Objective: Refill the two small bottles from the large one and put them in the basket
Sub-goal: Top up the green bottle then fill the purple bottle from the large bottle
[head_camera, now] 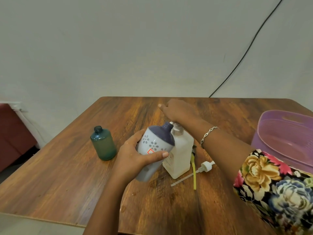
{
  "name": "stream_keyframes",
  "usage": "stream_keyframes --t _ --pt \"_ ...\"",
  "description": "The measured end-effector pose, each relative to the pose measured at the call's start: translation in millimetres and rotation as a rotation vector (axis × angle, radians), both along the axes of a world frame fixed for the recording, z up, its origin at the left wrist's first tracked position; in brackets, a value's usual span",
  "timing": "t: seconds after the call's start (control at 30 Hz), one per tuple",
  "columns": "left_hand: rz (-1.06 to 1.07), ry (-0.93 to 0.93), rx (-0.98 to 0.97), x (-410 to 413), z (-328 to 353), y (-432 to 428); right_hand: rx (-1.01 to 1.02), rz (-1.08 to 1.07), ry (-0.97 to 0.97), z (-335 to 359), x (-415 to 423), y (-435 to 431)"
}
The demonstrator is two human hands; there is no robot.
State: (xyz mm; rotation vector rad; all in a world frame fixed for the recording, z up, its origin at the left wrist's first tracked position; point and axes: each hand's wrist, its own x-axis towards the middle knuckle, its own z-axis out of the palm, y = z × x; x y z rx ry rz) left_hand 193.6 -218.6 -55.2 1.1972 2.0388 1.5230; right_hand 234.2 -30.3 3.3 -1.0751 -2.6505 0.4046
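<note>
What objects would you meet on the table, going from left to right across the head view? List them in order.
Green bottle → flowered purple bottle held in the left hand → large white bottle → loose pump head → purple basket.

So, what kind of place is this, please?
Probably a room in a home: a wooden table against a plain wall, a purple plastic basket, and toiletry bottles being refilled by hand.

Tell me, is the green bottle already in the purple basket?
No, the green bottle stands open on the table, far from the purple basket at the right.
</note>
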Motion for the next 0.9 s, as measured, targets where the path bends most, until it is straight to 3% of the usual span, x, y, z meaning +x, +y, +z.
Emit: stream_keyframes --t 0.3,0.63,0.9 --pt "-0.011 -0.005 0.001 1 4 -3 -0.159 0.072 0.064 12 -1 6" --pt "-0.013 0.001 -0.013 -3 -1 -2 0.076 0.003 0.017 -2 -1 0" --pt "-0.008 0.021 -0.004 -2 0 -5 -0.142 0.074 0.082 13 -1 8"
